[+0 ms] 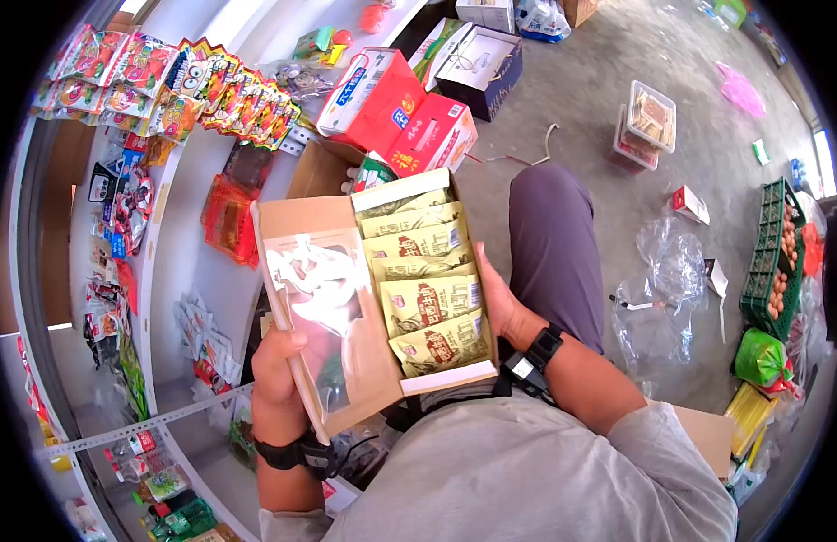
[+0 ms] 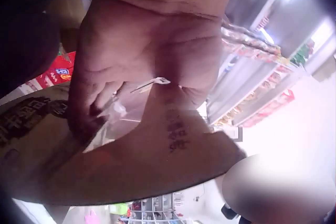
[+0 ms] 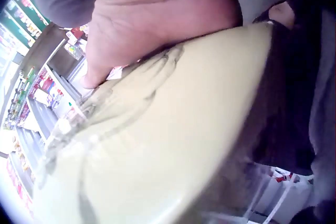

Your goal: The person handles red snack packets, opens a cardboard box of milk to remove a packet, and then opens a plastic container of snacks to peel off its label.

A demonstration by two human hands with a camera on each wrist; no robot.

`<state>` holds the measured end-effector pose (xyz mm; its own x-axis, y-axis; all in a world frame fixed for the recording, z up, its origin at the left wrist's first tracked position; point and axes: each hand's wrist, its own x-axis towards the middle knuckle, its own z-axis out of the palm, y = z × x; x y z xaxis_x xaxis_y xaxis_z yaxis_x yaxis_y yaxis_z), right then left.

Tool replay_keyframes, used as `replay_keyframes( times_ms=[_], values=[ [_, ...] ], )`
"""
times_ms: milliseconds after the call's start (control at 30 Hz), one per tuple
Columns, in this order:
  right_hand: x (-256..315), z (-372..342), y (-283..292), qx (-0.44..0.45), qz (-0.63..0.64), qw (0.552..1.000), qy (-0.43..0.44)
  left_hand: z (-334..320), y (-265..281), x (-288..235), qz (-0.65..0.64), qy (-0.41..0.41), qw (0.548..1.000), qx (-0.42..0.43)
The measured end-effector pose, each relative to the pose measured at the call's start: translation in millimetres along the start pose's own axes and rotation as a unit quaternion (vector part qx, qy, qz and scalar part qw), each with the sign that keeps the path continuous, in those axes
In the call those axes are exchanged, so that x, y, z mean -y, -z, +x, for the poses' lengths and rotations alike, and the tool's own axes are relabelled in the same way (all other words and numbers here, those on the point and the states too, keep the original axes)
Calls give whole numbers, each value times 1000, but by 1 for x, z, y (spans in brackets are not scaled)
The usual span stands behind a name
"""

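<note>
An open cardboard box (image 1: 450, 372) of yellow-green packets (image 1: 429, 303) is held tilted over the lap in the head view. Its lid (image 1: 297, 217), with a shiny clear window, is folded out to the left. The left hand (image 1: 279, 366) grips the lid's outer edge, thumb on the inner side; in the left wrist view this hand (image 2: 149, 50) covers part of the cardboard (image 2: 157, 153). The right hand (image 1: 502, 303) supports the box's right side, its fingers hidden beneath. In the right wrist view the right hand (image 3: 157, 22) lies against the pale printed box side (image 3: 152, 124).
Shelves with hanging snack packs (image 1: 224, 90) stand at the left. Red cartons (image 1: 382, 104) and a dark blue box (image 1: 480, 72) lie ahead. On the floor to the right are plastic tubs (image 1: 649, 117), clear wrapping (image 1: 658, 307) and a green egg crate (image 1: 762, 262).
</note>
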<state>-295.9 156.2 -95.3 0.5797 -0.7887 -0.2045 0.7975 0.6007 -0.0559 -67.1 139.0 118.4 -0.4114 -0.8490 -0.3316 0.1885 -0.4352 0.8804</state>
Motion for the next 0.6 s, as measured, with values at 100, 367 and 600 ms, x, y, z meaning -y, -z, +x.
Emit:
replay_keyframes(
  times_ms=[100,367,600],
  values=[
    [2,-9,-10,-7,42,999,-29,-5,17,12,-87,46,994,41],
    [6,-32,-21,13,76,995,-59,11,45,132,-184,57,978,-78],
    [14,-22,-29,-7,31,998,-48,36,58,112,-38,13,993,-113]
  ],
)
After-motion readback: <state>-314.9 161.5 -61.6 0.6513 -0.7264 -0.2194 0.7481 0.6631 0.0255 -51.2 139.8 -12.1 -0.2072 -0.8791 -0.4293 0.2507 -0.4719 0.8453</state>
